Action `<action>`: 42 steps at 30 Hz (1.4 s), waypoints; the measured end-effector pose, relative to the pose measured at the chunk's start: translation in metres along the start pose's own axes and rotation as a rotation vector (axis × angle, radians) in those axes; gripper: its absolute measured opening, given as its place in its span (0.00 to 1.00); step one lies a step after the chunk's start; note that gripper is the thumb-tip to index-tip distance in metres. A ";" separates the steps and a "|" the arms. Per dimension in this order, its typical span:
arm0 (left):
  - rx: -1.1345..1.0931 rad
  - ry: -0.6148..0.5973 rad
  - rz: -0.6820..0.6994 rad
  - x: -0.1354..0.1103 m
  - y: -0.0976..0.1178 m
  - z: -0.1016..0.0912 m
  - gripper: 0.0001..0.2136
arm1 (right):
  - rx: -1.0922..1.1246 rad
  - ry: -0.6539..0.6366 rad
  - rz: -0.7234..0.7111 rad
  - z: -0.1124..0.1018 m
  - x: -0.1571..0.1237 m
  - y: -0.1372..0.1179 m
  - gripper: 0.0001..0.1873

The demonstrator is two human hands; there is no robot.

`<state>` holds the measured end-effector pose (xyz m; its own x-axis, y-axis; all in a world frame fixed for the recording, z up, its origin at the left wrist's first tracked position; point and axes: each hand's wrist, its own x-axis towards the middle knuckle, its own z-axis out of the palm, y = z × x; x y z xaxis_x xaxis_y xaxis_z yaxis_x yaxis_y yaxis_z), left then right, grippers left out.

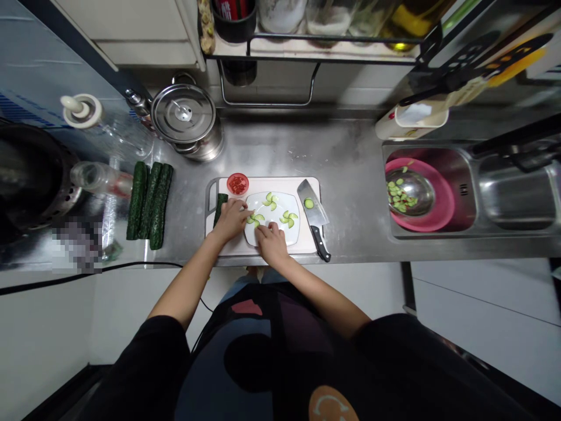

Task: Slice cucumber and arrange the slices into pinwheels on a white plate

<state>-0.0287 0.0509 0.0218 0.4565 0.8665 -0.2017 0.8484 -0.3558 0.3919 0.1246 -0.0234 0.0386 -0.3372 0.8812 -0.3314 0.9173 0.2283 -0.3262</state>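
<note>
A white square plate [284,234] lies on a white cutting board [228,248]. Thin cucumber slices [269,202] form three pinwheel clusters on it. My left hand [232,219] reaches over the plate's left edge, its fingertips pinched at a slice of the left cluster. Just below that cluster, my right hand [272,242] rests on the plate, fingers bent and slightly apart, nothing visible in them. A cleaver [314,204] lies right of the plate with a cucumber piece [309,203] on its blade. Partly behind my left hand is a cut cucumber [221,204].
A small red bowl [238,183] of red pieces sits on the board's back edge. Several whole cucumbers [149,204] and a lidded steel pot [186,120] stand left. On the right, the sink [464,210] holds a pink basin [442,204] and a steel bowl with slices.
</note>
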 end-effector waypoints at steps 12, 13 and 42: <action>-0.001 0.025 0.006 -0.001 0.002 0.001 0.13 | 0.011 -0.003 -0.008 -0.004 0.000 0.000 0.18; -0.014 0.028 -0.005 -0.001 0.002 0.000 0.13 | 0.019 0.000 -0.007 -0.004 0.000 0.000 0.18; 0.027 0.115 -0.600 0.062 -0.011 -0.031 0.10 | 0.155 0.167 0.084 -0.011 -0.023 0.027 0.16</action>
<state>-0.0179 0.1191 0.0332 -0.1341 0.9501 -0.2817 0.9558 0.1991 0.2165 0.1590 -0.0326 0.0473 -0.2096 0.9535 -0.2167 0.8928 0.0962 -0.4401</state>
